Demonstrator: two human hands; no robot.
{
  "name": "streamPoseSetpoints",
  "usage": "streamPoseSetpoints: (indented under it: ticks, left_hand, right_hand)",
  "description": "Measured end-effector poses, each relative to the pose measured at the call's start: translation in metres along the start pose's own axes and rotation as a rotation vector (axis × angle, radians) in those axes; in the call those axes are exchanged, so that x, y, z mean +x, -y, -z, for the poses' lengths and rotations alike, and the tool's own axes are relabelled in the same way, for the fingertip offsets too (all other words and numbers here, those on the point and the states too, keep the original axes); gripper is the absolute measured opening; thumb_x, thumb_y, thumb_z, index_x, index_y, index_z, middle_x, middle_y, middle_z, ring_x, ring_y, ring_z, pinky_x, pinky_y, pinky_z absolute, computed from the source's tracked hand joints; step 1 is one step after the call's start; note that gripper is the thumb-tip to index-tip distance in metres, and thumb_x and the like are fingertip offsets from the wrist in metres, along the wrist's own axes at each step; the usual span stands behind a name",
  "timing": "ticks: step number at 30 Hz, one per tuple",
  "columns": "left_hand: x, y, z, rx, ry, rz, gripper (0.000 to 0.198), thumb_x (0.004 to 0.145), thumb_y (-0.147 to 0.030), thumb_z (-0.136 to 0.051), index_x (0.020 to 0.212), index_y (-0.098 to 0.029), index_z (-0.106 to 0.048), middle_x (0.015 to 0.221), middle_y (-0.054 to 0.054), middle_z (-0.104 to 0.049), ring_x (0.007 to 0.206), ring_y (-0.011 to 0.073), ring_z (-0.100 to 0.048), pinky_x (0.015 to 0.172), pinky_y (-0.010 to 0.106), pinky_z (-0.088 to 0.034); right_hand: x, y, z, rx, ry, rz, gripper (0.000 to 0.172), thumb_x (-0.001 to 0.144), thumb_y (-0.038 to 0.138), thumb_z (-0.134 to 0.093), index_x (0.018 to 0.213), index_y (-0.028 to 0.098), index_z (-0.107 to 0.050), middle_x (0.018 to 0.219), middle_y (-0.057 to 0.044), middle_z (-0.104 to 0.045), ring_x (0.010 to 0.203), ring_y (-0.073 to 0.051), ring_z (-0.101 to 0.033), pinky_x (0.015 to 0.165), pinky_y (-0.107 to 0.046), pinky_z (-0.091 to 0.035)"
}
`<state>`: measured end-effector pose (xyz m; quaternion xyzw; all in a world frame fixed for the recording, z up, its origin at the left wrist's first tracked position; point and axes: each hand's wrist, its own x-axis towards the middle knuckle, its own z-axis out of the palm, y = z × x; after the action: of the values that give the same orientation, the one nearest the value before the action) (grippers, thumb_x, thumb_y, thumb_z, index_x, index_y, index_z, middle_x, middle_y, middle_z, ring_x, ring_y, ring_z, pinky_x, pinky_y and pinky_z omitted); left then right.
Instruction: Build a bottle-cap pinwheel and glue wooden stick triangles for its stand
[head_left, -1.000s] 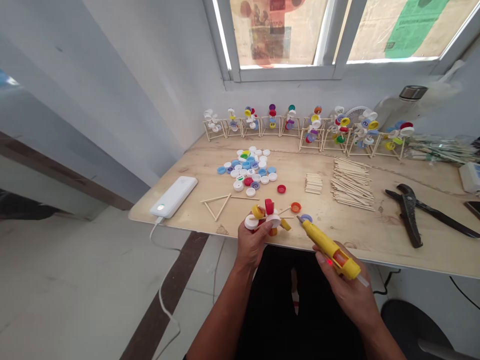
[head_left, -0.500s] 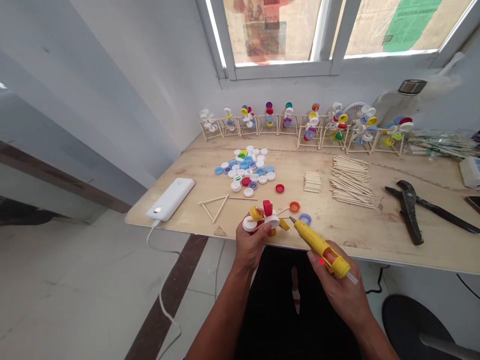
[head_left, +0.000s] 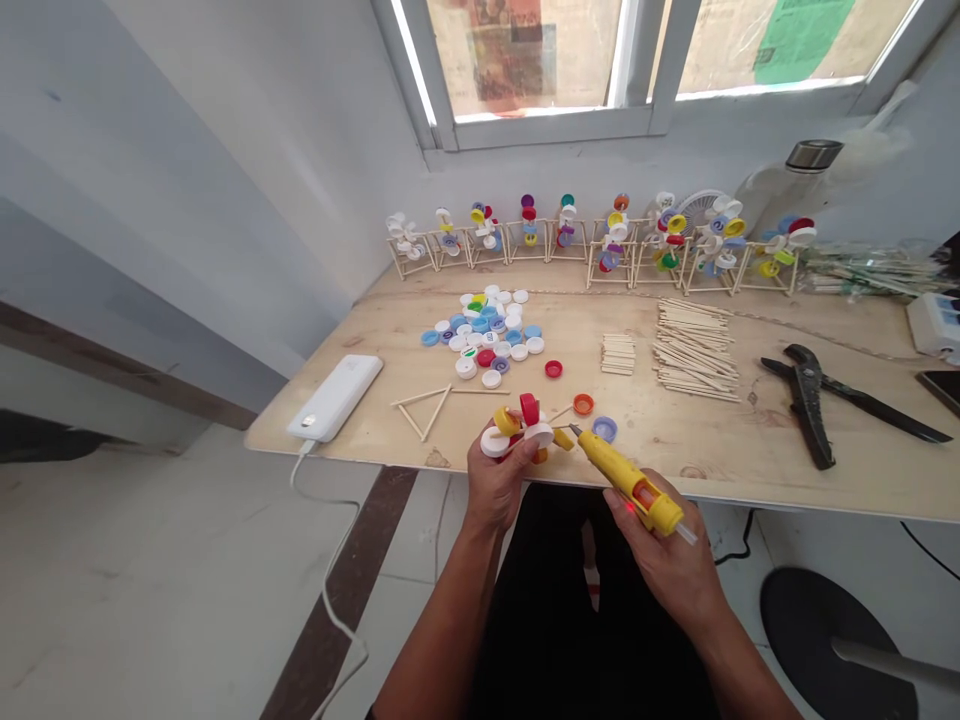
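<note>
The cap-and-stick wheel [head_left: 525, 432] sits at the table's [head_left: 750, 470] near edge, clasped in the left hand [head_left: 495, 480]. The right hand [head_left: 667, 565] grips a yellow glue gun [head_left: 626, 482] — its nozzle just beside the wheel. Orange cap [head_left: 583, 404] and blue cap [head_left: 604, 429] lie close behind; the stick triangle [head_left: 424, 408] and power bank [head_left: 335, 396] lie left — nothing between nozzle and wheel.

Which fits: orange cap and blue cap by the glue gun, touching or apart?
Apart: head view shows bare table between orange cap and blue cap.
</note>
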<state>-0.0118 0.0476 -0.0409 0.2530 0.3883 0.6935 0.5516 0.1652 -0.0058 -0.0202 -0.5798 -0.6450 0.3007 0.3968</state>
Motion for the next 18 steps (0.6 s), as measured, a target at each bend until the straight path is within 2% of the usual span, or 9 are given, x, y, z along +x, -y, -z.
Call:
streamPoseSetpoints:
  ticks: [9,18]
  left_hand:
    - [0.0003,0.0013,0.0009,0.007,-0.014,0.006,0.040,0.053,-0.020,-0.084,0.089,-0.015,-0.066,0.086,0.003,-0.070,0.079,0.0147,-0.064,0.076,0.026,-0.049]
    - [-0.0010,-0.0005,0.0000,0.030,0.012,0.011,0.044,0.054,-0.023,-0.083,0.094,-0.016,-0.066,0.085,0.004,-0.070,0.077,0.0158,-0.064,0.072,0.026,-0.050]
  right_hand:
    - [0.0008,-0.0020,-0.0029,-0.014,-0.029,0.023,0.025,0.087,0.039,-0.052,0.070,0.022,-0.048,0.065,0.002,-0.048,0.059,-0.012,-0.045,0.056,-0.026,-0.038]
    - [-0.0009,-0.0028,-0.0063,-0.043,-0.046,0.032,0.026,0.087,0.041,-0.051,0.070,0.022,-0.047,0.065,0.002,-0.048,0.059,-0.013,-0.045,0.056,-0.026,-0.038]
